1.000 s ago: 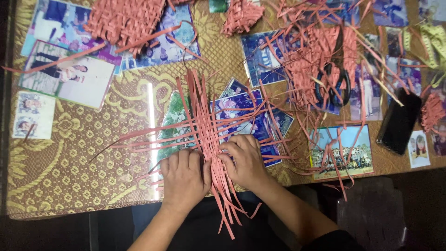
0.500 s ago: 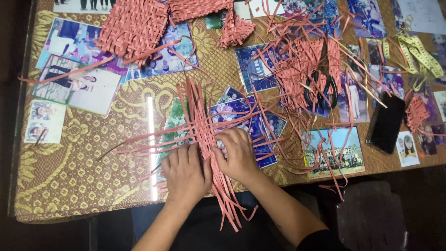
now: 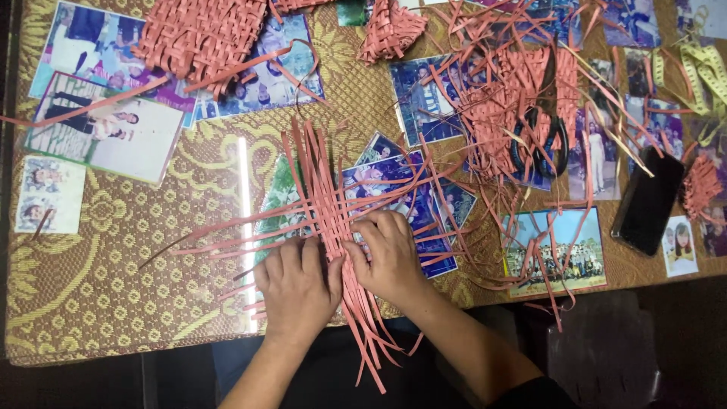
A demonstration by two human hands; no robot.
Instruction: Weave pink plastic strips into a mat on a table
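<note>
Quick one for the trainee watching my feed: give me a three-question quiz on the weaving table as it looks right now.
1. True or false: both hands rest on the pink strip weave.
2. Which lies right of the black scissors? A) finished woven mat B) black phone C) white-bordered photo
3. Fill in: the strips' loose ends hang over the table's ____ edge.

Key:
1. True. The left hand and right hand press side by side on the weave.
2. B. The black phone lies near the right edge; the finished woven mat sits top left.
3. Near; the loose ends pass beyond the gold tablecloth.
</note>
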